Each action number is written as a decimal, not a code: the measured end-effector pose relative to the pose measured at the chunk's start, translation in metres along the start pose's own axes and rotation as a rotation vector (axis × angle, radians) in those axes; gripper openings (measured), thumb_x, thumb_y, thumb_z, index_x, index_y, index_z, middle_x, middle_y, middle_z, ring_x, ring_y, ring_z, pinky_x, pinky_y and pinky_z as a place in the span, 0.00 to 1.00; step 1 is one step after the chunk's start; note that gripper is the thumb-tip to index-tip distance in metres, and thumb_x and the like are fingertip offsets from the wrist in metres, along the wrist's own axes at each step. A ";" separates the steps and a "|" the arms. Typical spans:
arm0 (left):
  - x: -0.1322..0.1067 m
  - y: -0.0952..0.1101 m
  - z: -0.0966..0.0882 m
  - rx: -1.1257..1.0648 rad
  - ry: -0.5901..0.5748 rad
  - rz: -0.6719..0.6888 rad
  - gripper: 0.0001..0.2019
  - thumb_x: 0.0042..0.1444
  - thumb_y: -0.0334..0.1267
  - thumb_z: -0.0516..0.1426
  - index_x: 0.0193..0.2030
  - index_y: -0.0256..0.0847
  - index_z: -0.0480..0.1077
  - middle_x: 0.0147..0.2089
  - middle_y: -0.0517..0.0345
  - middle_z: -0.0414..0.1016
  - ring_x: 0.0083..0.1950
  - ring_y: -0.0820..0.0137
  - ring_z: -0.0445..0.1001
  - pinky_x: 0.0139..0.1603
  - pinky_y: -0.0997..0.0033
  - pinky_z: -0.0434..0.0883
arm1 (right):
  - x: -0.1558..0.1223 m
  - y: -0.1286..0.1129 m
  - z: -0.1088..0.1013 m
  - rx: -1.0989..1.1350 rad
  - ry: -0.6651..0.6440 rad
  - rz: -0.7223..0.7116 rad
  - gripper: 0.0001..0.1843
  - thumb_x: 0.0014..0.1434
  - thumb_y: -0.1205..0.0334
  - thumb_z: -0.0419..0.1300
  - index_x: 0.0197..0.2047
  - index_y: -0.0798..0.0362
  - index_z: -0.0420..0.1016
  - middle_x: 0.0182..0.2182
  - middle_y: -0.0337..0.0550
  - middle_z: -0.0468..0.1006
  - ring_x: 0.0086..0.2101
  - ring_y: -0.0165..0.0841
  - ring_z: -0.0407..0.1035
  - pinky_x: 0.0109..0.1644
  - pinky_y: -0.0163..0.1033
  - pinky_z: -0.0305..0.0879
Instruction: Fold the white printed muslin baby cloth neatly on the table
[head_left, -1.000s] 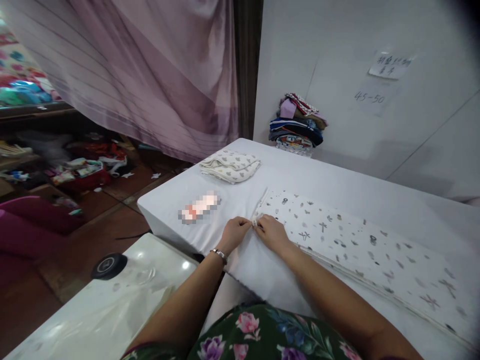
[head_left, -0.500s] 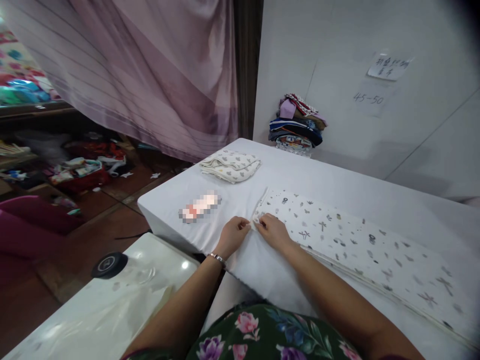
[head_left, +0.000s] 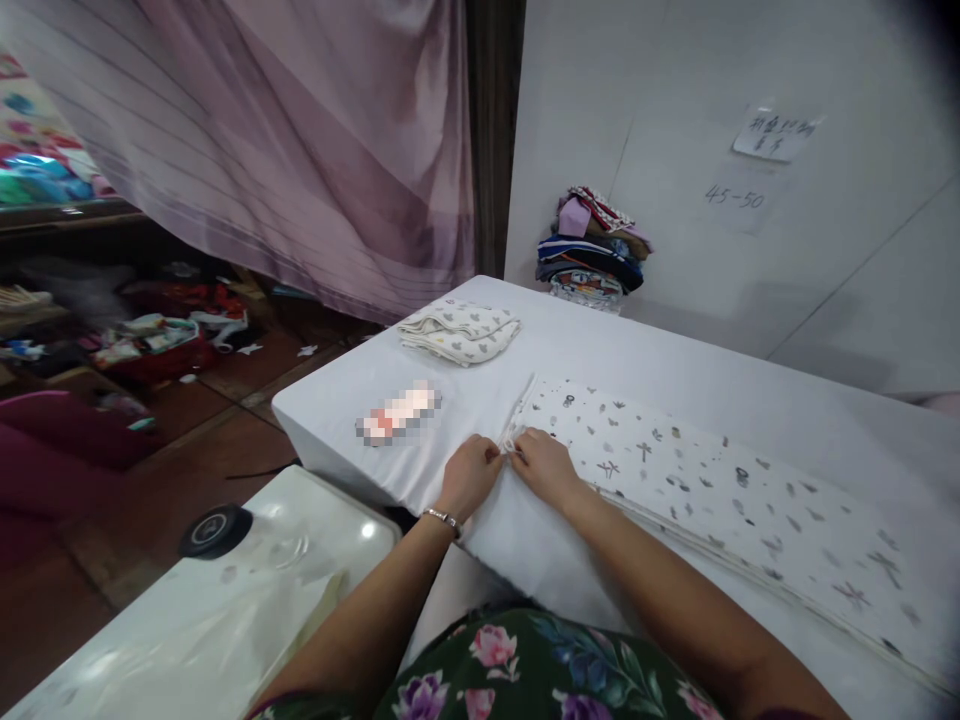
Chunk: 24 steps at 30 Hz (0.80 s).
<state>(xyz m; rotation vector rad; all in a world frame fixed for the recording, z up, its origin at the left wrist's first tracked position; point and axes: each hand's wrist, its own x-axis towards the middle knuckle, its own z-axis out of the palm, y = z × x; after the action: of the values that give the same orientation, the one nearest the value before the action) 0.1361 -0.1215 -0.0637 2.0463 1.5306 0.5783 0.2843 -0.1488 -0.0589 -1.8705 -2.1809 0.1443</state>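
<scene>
A long white printed cloth (head_left: 675,480) with small grey and brown motifs lies folded flat, running off to the right. At its near left corner, my left hand (head_left: 471,472) and my right hand (head_left: 546,464) meet with closed fingers. Both pinch the cloth's edge there, fingertips almost touching. A bunched bit of white fabric shows between them; its exact folds are too small to make out. Beyond my hands rests a folded printed cloth (head_left: 461,332). Left of it, nearer me, is a blurred-out oblong object (head_left: 399,412).
The white-covered table (head_left: 337,400) carries the cloths. A pile of folded fabrics (head_left: 592,245) stands against the wall. At lower left is a white side table (head_left: 300,610) holding a black round object (head_left: 217,530) and clear plastic. A pink curtain (head_left: 337,150) hangs behind.
My left hand has shifted very slightly right, and the fingertips of both hands have drawn a little closer at the cloth's corner. The cloths stay where they were.
</scene>
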 end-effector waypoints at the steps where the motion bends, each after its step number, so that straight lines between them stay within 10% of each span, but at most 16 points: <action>1: 0.001 0.000 0.000 -0.032 -0.005 -0.025 0.04 0.49 0.37 0.55 0.28 0.41 0.69 0.32 0.59 0.71 0.34 0.72 0.68 0.33 0.73 0.60 | 0.000 0.000 0.000 -0.007 -0.008 0.000 0.08 0.60 0.61 0.51 0.31 0.53 0.66 0.34 0.42 0.68 0.37 0.31 0.61 0.34 0.35 0.51; 16: 0.021 -0.003 -0.002 -0.410 -0.077 -0.186 0.12 0.46 0.45 0.55 0.25 0.38 0.70 0.20 0.62 0.68 0.24 0.75 0.65 0.26 0.76 0.62 | -0.001 0.000 -0.006 0.055 0.035 0.025 0.05 0.59 0.61 0.53 0.34 0.53 0.65 0.36 0.42 0.68 0.38 0.32 0.62 0.38 0.35 0.54; 24: 0.009 -0.006 -0.009 -0.091 0.012 -0.084 0.09 0.50 0.44 0.55 0.30 0.42 0.71 0.35 0.58 0.74 0.35 0.70 0.70 0.34 0.72 0.62 | -0.001 0.000 -0.005 0.076 0.071 0.065 0.04 0.59 0.61 0.51 0.34 0.52 0.64 0.36 0.40 0.68 0.38 0.31 0.62 0.35 0.34 0.54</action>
<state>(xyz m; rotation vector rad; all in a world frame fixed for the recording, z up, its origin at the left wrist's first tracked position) 0.1288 -0.1100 -0.0599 1.9044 1.5596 0.6169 0.2856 -0.1499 -0.0540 -1.8760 -2.0405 0.1689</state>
